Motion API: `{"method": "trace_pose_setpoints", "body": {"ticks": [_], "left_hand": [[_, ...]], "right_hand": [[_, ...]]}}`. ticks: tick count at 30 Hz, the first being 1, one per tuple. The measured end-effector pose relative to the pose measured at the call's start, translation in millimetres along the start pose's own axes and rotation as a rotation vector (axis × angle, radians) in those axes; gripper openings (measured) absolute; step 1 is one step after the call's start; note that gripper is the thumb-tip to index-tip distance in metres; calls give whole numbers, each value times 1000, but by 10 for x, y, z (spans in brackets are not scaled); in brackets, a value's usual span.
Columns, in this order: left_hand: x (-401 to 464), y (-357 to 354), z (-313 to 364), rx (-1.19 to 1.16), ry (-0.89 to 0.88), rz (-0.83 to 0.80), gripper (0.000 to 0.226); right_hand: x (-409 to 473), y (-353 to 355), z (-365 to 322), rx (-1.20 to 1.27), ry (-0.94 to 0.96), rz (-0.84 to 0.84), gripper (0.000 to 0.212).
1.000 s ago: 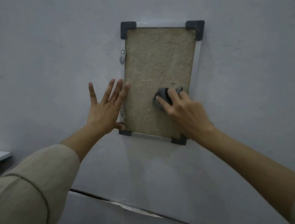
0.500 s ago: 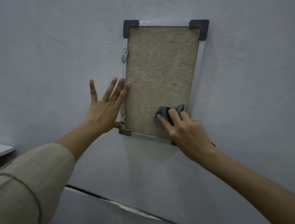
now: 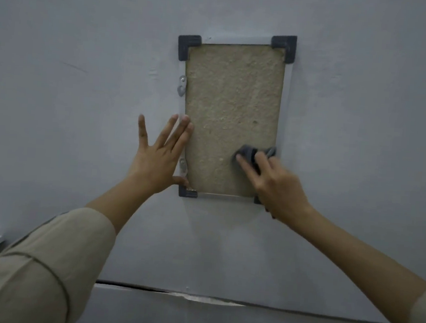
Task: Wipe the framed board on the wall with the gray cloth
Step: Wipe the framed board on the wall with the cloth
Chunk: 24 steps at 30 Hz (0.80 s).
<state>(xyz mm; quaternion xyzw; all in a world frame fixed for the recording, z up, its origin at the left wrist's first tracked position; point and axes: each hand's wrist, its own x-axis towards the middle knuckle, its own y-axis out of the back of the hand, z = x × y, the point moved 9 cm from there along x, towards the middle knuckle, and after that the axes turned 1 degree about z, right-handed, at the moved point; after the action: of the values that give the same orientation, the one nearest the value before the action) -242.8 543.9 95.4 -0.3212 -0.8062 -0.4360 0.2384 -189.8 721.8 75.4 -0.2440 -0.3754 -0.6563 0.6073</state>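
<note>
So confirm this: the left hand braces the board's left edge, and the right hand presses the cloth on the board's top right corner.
Not quite. The head view shows the right hand pressing the cloth near the board's lower right corner, not the top. The left hand does brace the left edge, fingers straight.

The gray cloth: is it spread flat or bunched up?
Bunched up: the gray cloth forms a small wad under the right hand.
</note>
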Motion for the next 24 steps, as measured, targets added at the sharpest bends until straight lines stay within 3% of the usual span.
{"method": "trace_pose_setpoints", "body": {"ticks": [3, 6, 13, 20, 24], "left_hand": [[9, 5, -20, -38, -11, 22, 116], [14, -2, -19, -64, -6, 17, 110], [7, -14, -12, -66, 6, 6, 107], [0, 8, -11, -58, 8, 5, 109], [2, 9, -24, -33, -1, -12, 109]], "right_hand": [[-165, -59, -196, 34, 104, -58, 51], [-82, -5, -113, 35, 123, -13, 48], [154, 41, 176, 12, -55, 26, 52], [-58, 56, -91, 73, 268, -22, 42], [290, 162, 589, 32, -161, 15, 45]]}}
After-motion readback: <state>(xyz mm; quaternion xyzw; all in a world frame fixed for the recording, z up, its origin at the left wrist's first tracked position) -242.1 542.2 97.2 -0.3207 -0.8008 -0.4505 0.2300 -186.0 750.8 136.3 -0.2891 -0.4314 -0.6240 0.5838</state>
